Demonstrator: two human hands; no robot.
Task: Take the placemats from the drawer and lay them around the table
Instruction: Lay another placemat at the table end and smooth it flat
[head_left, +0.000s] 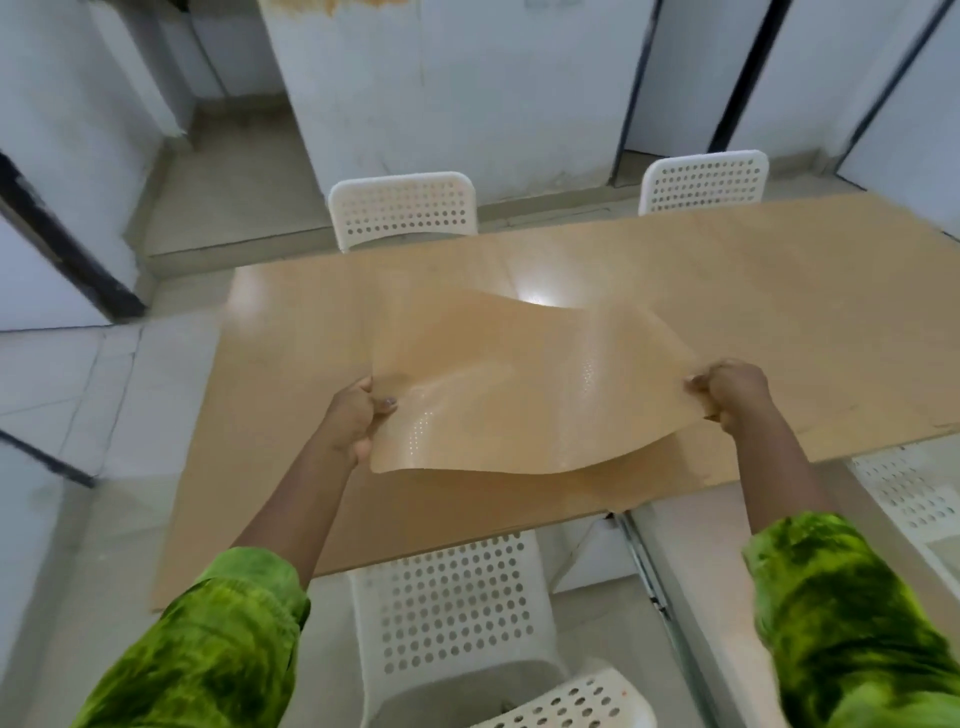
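Placemat (530, 384), limp and rippling, hangs just above the table (779, 291) near its 6 o'clock edge, the left hand (356, 410) and right hand (735, 392) each pinching a short side, likely to spread it flat before the near chair (452, 597).

Soft, even light fills the room, fairly bright. A white glare spot sits on the glossy tan wooden tabletop (535, 299), and smaller sheen streaks the flexible tan plastic placemat (519, 395). Shadows are faint. Edges bow with wide-angle distortion, and the frame's left side smears with blur.
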